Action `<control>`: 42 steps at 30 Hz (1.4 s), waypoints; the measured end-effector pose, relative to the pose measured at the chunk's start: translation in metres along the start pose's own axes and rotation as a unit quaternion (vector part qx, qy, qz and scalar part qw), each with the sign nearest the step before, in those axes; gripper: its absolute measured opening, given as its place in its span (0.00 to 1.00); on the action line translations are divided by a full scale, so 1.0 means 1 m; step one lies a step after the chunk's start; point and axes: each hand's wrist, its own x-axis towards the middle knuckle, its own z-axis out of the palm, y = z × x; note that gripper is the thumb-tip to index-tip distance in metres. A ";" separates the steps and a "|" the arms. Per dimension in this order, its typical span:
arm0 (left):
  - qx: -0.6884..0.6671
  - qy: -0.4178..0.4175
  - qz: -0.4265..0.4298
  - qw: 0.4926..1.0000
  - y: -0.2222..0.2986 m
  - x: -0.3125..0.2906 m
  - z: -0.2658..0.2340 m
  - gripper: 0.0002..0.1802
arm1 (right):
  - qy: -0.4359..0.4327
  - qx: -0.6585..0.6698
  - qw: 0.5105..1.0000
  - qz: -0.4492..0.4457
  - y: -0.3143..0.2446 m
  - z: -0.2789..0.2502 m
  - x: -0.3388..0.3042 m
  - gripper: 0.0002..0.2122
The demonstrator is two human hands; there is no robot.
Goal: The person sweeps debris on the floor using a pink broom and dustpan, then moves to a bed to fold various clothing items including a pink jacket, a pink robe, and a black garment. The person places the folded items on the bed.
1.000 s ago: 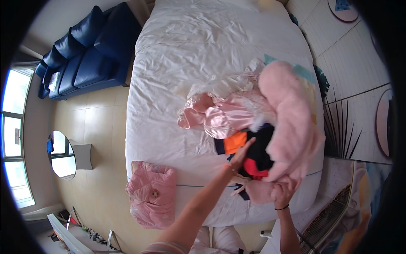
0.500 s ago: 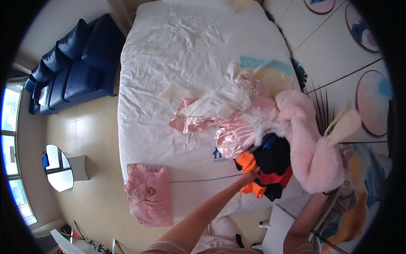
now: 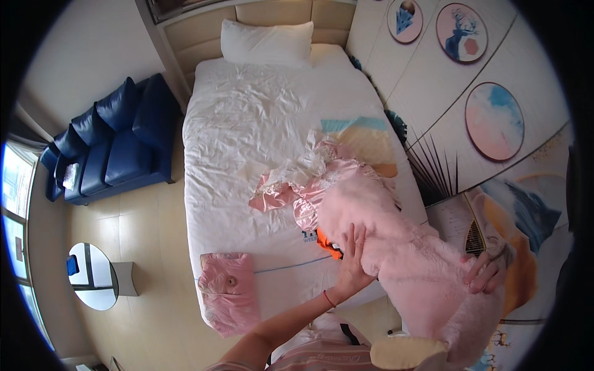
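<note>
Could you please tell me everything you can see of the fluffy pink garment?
The fluffy pink garment is pale pink, with a soft, plush-looking pile. It stretches diagonally, loosely bunched, from the bed past its near right corner. Its upper part overlaps a shiny pink garment and partly hides an orange cloth. The left hand presses on its left side; the right hand grips its right edge. A cream rounded piece shows at its lower end; whether it is attached is unclear.
</note>
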 end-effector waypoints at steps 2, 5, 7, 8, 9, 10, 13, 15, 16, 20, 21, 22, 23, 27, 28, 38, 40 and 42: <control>-0.014 -0.041 0.003 0.999 0.029 -0.012 -0.009 0.43 | 0.008 -0.008 1.000 -0.017 -0.021 -0.022 0.002 0.15; -0.099 -0.133 -0.043 0.985 0.046 -0.026 -0.043 0.39 | -0.004 0.013 0.999 -0.047 -0.032 -0.027 0.012 0.16; -0.159 -0.148 -0.036 0.975 0.065 -0.018 -0.061 0.32 | -0.009 0.000 0.997 -0.081 -0.048 -0.039 0.031 0.17; -0.278 -0.172 -0.128 0.936 0.095 -0.012 -0.084 0.31 | -0.018 0.004 0.995 -0.098 -0.053 -0.036 0.044 0.18; -0.360 -0.181 -0.223 0.888 0.091 -0.016 -0.096 0.30 | -0.035 0.021 0.992 -0.116 -0.057 -0.020 0.059 0.18; -0.439 -0.173 -0.316 0.823 0.089 -0.020 -0.107 0.28 | -0.054 0.030 0.989 -0.138 -0.067 -0.007 0.073 0.19; -0.592 -0.178 -0.449 0.645 0.092 -0.028 -0.128 0.27 | -0.144 0.062 0.974 -0.161 -0.082 0.035 0.095 0.20; -0.556 -0.079 -0.389 0.731 0.082 -0.048 -0.130 0.27 | -0.270 0.189 0.933 -0.143 -0.082 0.080 0.066 0.21; -0.566 -0.049 -0.365 0.738 0.063 -0.058 -0.133 0.26 | -0.345 0.285 0.887 -0.113 -0.083 0.105 0.043 0.21; -0.582 0.007 -0.397 0.710 0.078 -0.078 -0.150 0.24 | -0.538 0.539 0.587 0.275 -0.056 0.149 -0.047 0.29; -0.556 0.006 -0.417 0.719 0.079 -0.086 -0.162 0.24 | -0.548 0.480 0.654 0.206 -0.065 0.155 -0.048 0.26; -0.532 0.003 -0.438 0.725 0.075 -0.095 -0.177 0.23 | -0.539 0.448 0.695 0.157 -0.071 0.158 -0.046 0.23; -0.509 -0.003 -0.458 0.729 0.082 -0.099 -0.187 0.23 | -0.510 0.447 0.724 0.127 -0.076 0.155 -0.035 0.22; -0.284 0.081 -0.400 0.868 0.111 -0.129 -0.213 0.22 | -0.508 0.356 0.783 -0.047 -0.118 0.104 0.019 0.30; -0.225 0.018 -0.352 0.909 0.092 -0.143 -0.222 0.24 | -0.506 0.353 0.781 -0.095 -0.125 0.101 0.024 0.30; -0.042 -0.098 -0.281 0.954 0.093 -0.175 -0.141 0.28 | -0.650 0.253 0.710 -0.096 -0.104 0.097 0.023 0.31; -0.087 -0.069 -0.266 0.958 0.087 -0.182 -0.132 0.28 | -0.721 0.116 0.672 -0.122 -0.086 0.112 0.019 0.30; -0.038 -0.098 -0.275 0.956 0.084 -0.179 -0.133 0.27 | -0.769 0.036 0.630 -0.100 -0.073 0.125 0.009 0.30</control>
